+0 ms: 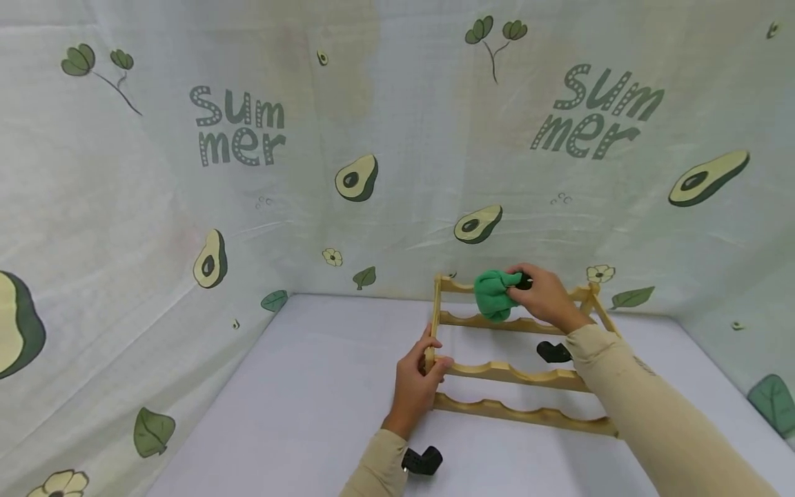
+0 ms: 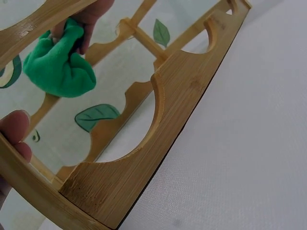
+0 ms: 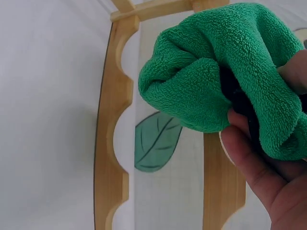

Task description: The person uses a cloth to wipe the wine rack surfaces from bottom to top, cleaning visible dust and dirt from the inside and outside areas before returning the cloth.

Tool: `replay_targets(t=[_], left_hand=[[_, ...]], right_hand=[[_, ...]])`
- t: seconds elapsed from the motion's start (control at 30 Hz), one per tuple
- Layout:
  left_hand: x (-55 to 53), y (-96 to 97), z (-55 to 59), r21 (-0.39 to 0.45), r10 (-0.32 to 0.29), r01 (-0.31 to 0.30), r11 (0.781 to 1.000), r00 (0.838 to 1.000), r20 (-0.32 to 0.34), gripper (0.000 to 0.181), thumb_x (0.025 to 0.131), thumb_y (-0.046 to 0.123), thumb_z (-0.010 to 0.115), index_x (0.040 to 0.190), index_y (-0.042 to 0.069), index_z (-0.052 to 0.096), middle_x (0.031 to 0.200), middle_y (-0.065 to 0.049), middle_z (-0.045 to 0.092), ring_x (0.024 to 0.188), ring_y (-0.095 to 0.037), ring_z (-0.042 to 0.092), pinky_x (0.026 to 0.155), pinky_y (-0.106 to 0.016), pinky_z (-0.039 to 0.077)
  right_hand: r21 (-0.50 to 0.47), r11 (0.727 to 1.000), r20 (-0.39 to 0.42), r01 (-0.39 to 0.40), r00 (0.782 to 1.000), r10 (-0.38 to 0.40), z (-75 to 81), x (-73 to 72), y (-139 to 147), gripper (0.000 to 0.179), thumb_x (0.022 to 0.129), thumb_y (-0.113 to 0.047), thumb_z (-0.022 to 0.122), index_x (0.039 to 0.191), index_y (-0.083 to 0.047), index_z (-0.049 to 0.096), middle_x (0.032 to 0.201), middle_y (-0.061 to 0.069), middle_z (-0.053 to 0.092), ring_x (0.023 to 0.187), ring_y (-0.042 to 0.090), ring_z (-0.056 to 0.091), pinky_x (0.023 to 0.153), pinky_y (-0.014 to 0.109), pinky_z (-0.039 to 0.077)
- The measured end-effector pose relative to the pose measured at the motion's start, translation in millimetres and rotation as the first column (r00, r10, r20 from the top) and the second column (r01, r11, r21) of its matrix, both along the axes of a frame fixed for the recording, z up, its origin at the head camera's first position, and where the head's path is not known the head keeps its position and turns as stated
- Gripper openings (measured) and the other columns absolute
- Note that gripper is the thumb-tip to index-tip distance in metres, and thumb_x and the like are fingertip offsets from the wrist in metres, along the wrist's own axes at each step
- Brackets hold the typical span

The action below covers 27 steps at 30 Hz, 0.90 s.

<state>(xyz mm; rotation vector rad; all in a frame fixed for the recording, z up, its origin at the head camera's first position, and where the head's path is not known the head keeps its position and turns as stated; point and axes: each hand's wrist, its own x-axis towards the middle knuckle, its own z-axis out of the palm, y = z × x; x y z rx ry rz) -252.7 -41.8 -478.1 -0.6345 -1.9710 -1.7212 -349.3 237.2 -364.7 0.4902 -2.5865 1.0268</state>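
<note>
A wooden rack (image 1: 497, 373) with scalloped rails stands on the white table. My left hand (image 1: 417, 379) grips its left end frame, and in the left wrist view fingertips (image 2: 15, 125) show past the curved end piece. My right hand (image 1: 542, 293) holds a bunched green cloth (image 1: 493, 295) above the rack's far rails. Close up in the right wrist view, the terry cloth (image 3: 206, 72) is folded over, with thumb and fingers pinching it. Something black (image 3: 240, 98) shows between its folds; its kind is hidden.
White fabric (image 1: 404, 138) printed with avocados, leaves and lettering hangs behind and beside the white tabletop (image 1: 298, 400). Black devices are at both wrists, one by the left sleeve (image 1: 379, 462) and one below the right forearm.
</note>
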Motion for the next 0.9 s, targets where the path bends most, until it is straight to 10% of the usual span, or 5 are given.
replay_targets(t=[0.9], left_hand=[[-1.9, 0.2, -4.0, 0.024, -0.002, 0.002, 1.000, 1.000, 0.004, 0.022, 0.093, 0.019, 0.074, 0.111, 0.016, 0.062, 0.151, -0.017, 0.045, 0.056, -0.008, 0.060, 0.050, -0.028, 0.053]], right_hand=[[0.092, 0.991, -0.012, 0.102, 0.995, -0.102, 6.0, 19.5, 46, 0.031, 0.094, -0.012, 0.065, 0.122, 0.000, 0.060, 0.112, 0.027, 0.063, 0.086, 0.035, 0.062, 0.071, 0.048, 0.050]])
